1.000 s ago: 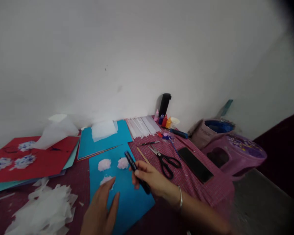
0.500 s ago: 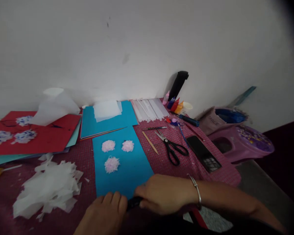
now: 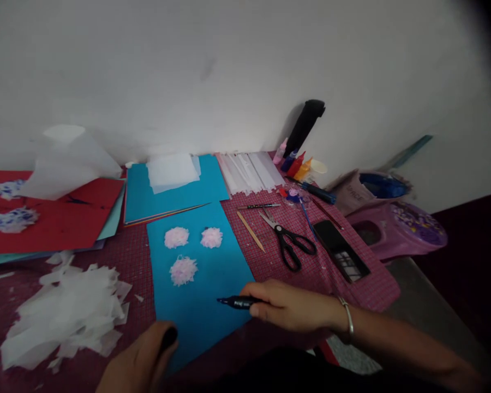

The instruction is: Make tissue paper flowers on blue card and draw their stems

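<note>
In my right hand [image 3: 286, 305] is a black marker [image 3: 238, 302], uncapped, its dark tip pointing left over the blue paper [image 3: 213, 322]. My left hand [image 3: 137, 360] is closed on the black marker cap [image 3: 169, 337] at the paper's lower left edge. Three fluffy pale pink tissue flowers sit on the upper part of the sheet: a left one [image 3: 176, 237], a right one [image 3: 211, 237] and a lower one [image 3: 184, 271].
Scissors [image 3: 288, 245], a wooden stick [image 3: 250, 231] and a phone [image 3: 341, 251] lie on the right. Torn white paper [image 3: 71, 311] is heaped on the left, below red paper [image 3: 82, 218] with blue-white flowers. Paint bottles [image 3: 297, 164] stand by the wall.
The marker has come out of its cap. My hands have parted: the left moved left and down with the cap, the right moved slightly right with the marker. The view shifted a little.
</note>
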Demonstrator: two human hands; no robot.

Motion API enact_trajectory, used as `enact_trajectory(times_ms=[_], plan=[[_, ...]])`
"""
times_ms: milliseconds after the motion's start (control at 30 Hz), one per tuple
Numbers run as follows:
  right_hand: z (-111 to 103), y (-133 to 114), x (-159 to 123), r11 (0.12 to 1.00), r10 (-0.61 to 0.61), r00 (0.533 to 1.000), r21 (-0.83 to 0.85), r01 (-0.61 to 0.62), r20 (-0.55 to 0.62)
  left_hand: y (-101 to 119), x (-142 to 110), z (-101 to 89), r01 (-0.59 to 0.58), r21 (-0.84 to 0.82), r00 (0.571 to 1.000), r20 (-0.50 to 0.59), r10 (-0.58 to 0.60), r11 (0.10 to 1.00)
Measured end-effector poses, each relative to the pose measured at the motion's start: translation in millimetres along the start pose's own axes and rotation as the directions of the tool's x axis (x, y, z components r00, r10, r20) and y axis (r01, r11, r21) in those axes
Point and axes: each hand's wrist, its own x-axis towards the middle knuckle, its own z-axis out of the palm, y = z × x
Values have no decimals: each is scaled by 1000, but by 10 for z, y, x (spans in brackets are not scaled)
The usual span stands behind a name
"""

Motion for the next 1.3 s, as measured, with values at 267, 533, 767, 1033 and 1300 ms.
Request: enact_trajectory(times_ms=[267, 533, 767, 1033, 1300], plan=[[94, 167, 77, 966, 17, 1000, 257, -12, -17, 219, 254, 158, 34, -149, 999, 44, -28, 988], [144, 362, 154, 575, 53, 992, 808, -127, 119, 273, 385, 282, 86, -229, 965, 259, -25, 970], [55, 390, 183, 421, 7, 1000, 907, 25, -31, 552, 694, 249, -16, -196, 797, 590, 131, 980], [3, 236, 393, 407, -30, 894, 811, 420, -448, 518, 716, 437, -28, -265, 803, 568, 179, 964], [-57, 238, 972, 612, 137, 757, 655, 443, -639, 462, 702, 450, -44, -306, 799, 560, 218, 951]])
